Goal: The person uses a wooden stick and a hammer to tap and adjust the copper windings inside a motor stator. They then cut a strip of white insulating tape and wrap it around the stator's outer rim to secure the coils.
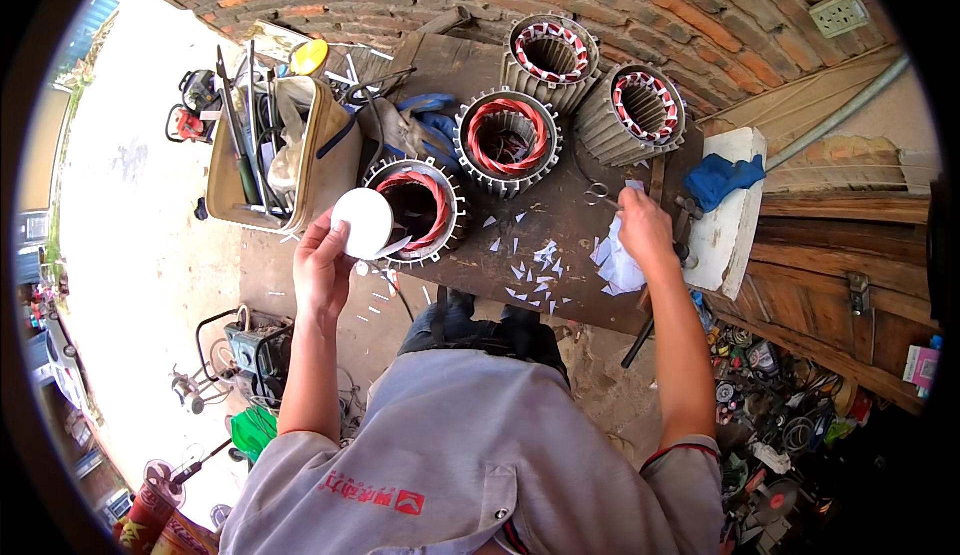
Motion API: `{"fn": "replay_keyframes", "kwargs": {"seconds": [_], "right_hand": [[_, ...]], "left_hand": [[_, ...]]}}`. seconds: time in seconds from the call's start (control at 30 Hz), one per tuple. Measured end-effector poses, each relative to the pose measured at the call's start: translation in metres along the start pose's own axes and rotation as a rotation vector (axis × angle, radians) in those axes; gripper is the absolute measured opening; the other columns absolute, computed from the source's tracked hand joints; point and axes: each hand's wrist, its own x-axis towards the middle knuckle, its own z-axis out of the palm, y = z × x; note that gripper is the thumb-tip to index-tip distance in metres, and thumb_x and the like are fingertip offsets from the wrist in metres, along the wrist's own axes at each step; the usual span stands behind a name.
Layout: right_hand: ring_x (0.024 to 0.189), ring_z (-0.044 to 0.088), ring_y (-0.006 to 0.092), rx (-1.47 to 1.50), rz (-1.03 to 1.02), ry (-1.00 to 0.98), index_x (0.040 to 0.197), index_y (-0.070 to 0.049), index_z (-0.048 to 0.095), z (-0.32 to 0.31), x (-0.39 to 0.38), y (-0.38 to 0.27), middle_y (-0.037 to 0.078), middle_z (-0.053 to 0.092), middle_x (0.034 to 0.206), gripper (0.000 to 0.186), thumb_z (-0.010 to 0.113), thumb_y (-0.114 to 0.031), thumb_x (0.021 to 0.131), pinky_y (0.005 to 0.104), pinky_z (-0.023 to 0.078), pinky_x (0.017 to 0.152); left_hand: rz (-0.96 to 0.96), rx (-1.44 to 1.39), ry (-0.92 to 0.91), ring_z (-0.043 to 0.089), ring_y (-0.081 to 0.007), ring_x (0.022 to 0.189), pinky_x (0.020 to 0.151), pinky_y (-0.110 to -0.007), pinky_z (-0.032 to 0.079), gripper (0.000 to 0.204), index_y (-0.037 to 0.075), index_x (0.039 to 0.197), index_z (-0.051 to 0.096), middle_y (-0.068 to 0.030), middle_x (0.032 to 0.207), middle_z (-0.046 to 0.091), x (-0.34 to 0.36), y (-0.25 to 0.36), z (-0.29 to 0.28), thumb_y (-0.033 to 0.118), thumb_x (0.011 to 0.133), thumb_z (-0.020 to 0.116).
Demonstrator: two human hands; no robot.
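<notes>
My left hand (322, 255) grips a white disc (362, 221), with a narrow white strip at its lower edge, beside a finned motor stator (446, 217) with red-wrapped windings. My right hand (645, 225) is closed on the blade end of scissors (598, 192), above white paper sheets (618, 260). Small cut paper triangles (545, 275) are scattered on the dark worktable (480, 265). A second red-ringed stator (507, 138) stands behind the first; two more (630, 115), with red-and-white rings, stand at the back right.
A beige bin (330, 145) of tools and blue cloth (430, 125) lie at the left. A white block with a blue rag (722, 181) is at the right, near the brick wall (680, 25). Below are a machine (255, 350) at left and piled parts (775, 415) at right.
</notes>
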Motion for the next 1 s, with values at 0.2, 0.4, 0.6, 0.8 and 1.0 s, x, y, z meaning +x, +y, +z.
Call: {"fn": "replay_keyframes", "kwargs": {"seconds": [0.2,0.4,0.6,0.8,1.0], "right_hand": [[0.093,0.062,0.0356,0.009,0.054,0.037,0.097,-0.006,0.056,0.017,0.031,0.029,0.014,0.062,0.094,0.020,0.066,-0.007,0.079,0.0455,0.050,0.078],[0.080,0.059,0.0102,1.332,-0.014,-0.135,0.114,0.002,0.057,-0.032,-0.014,-0.088,0.008,0.063,0.099,0.042,0.075,-0.023,0.085,0.0263,0.050,0.071],[0.088,0.065,0.0171,1.603,-0.071,-0.773,0.123,0.001,0.054,-0.025,-0.051,-0.162,0.012,0.066,0.103,0.052,0.077,-0.023,0.083,0.0264,0.051,0.070],[0.064,0.065,0.0222,2.048,0.322,-0.468,0.117,0.003,0.052,-0.035,-0.057,-0.161,0.013,0.065,0.088,0.049,0.075,-0.024,0.082,0.0290,0.049,0.049],[0.059,0.059,0.0230,2.149,0.279,-0.235,0.112,-0.005,0.054,-0.025,-0.051,-0.155,0.008,0.061,0.082,0.043,0.074,-0.030,0.083,0.0354,0.046,0.050]], "left_hand": [[-0.011,-0.234,-0.036,0.060,-0.0189,0.111,0.095,-0.034,0.049,0.038,0.002,0.129,0.052,-0.0077,0.122,0.062,-0.022,0.012,-0.001,0.015,0.094,0.059],[0.063,0.111,-0.308,0.064,-0.0186,0.100,0.089,-0.033,0.052,0.035,-0.002,0.121,0.058,-0.0099,0.112,0.066,-0.066,0.011,0.037,0.005,0.088,0.068],[-0.085,0.290,-0.427,0.060,-0.0110,0.094,0.080,-0.027,0.050,0.034,-0.001,0.122,0.057,-0.0044,0.105,0.065,-0.085,-0.031,0.079,0.010,0.091,0.066],[0.349,0.868,-0.024,0.054,-0.0102,0.066,0.065,-0.024,0.046,0.039,0.003,0.126,0.054,-0.0035,0.082,0.057,-0.027,0.002,0.020,-0.004,0.088,0.049],[0.363,1.211,-0.214,0.064,-0.0133,0.060,0.057,-0.028,0.050,0.023,-0.002,0.108,0.059,-0.0092,0.072,0.065,0.013,0.024,-0.010,0.006,0.087,0.062]]}}
